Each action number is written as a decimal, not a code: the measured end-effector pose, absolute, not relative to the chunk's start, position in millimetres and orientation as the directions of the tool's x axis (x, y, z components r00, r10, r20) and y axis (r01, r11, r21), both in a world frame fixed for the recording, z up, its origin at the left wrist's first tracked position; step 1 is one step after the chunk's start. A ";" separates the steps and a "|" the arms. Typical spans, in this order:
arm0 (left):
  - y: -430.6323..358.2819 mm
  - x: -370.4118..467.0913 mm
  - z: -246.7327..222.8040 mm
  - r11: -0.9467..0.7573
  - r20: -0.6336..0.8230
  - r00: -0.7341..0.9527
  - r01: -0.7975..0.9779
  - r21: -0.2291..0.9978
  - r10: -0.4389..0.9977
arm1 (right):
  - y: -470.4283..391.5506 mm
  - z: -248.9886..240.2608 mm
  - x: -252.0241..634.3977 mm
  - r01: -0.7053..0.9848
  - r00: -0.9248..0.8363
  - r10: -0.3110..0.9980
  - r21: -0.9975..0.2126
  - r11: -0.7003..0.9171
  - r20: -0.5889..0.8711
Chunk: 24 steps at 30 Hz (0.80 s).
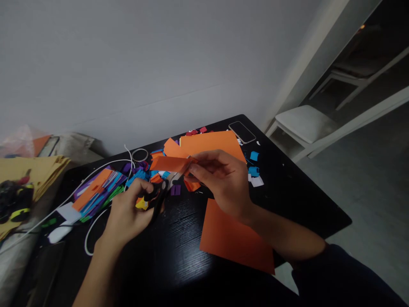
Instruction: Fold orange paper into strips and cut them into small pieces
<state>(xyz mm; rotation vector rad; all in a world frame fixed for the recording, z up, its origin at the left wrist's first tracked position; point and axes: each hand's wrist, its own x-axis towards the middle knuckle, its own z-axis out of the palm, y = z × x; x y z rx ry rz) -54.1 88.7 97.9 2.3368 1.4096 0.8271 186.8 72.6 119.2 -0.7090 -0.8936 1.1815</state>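
Note:
My left hand [132, 213] is closed round the black handles of a pair of scissors [162, 187], whose blades point up and right. Between the thumb and fingers of my right hand [228, 181] is a folded orange paper strip [169, 163], held above the table. The scissor blades meet the strip close to my right fingertips; whether they cut into it I cannot tell. Under my right wrist lies an orange sheet [236, 243]. Behind the hands, a larger orange sheet [211, 143] rests among small coloured paper pieces.
Bundled coloured paper strips [102, 192] and a looping white cable [86, 230] lie left on the black table [172, 238]. A phone [242, 132] sits by the far right corner, near blue scraps [254, 171]. Beyond the right edge stands a white chair [305, 123].

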 end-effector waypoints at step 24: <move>87.5 -50.0 99.9 -0.415 0.333 0.249 0.559 0.718 0.910 | 78.3 119.0 190.1 -0.530 0.086 0.987 -0.832 0.163 0.139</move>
